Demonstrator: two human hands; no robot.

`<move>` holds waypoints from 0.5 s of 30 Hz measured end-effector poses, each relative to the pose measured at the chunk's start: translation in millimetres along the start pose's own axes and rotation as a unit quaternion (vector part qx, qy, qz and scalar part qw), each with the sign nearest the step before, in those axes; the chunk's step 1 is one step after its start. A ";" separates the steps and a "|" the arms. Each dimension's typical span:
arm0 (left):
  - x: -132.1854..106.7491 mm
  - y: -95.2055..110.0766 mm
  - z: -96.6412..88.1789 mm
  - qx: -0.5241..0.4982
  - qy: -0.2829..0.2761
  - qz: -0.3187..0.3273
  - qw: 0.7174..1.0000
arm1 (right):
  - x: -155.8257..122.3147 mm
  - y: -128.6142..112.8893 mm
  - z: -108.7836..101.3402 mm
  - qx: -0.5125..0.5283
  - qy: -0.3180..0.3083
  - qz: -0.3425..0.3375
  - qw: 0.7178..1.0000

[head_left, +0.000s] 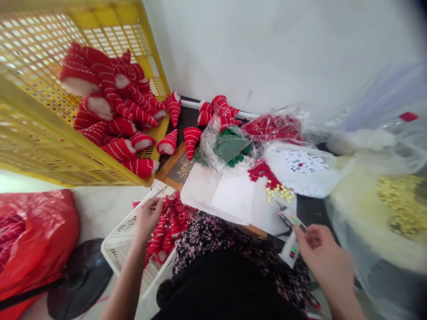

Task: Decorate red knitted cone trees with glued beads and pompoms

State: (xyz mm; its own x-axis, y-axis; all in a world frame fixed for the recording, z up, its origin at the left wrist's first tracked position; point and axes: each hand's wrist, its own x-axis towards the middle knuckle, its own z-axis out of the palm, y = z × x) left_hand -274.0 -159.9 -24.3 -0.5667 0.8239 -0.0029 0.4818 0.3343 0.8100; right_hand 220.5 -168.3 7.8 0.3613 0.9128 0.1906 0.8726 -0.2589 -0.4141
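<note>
Over the white basket [111,246] at lower left is my left hand [149,216], its fingers bent and drawn together beside the red striped cones [171,224]. Whether anything sits between those fingertips is hidden. On the right, my right hand [325,253] has its fingers curled, with thumb and forefinger at the back end of a white glue gun [289,246]. The gun's nozzle points up and left towards small yellow pieces [279,192] on white paper [230,198]. A green light shows on its handle.
A yellow crate [155,66] holds more striped cones [110,93]. Bags of green pieces [230,144], red pieces [276,128], white pieces [302,162] and yellow pieces [402,209] line the table's back and right. A red bag [40,231] and a black round base [80,278] stand lower left.
</note>
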 end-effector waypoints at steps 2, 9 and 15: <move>11.6 35.4 14.4 -0.025 0.057 0.076 0.995 | -10.0 3.2 3.9 -0.042 -0.016 0.033 0.998; 154.7 129.9 58.6 0.121 0.136 0.192 0.964 | -35.8 -12.9 17.3 -0.008 -0.003 0.057 0.998; 241.9 161.2 70.2 0.128 -0.008 0.012 0.992 | -43.3 5.4 21.1 0.085 0.007 0.125 0.988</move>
State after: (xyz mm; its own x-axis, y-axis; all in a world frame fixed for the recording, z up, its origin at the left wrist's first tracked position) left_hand -286.4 125.4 64.4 -0.5428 0.8399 0.0043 0.6511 0.4176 0.6338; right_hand 202.6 -202.6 -21.4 0.5644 0.8222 0.0741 0.6874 -0.4183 -0.5937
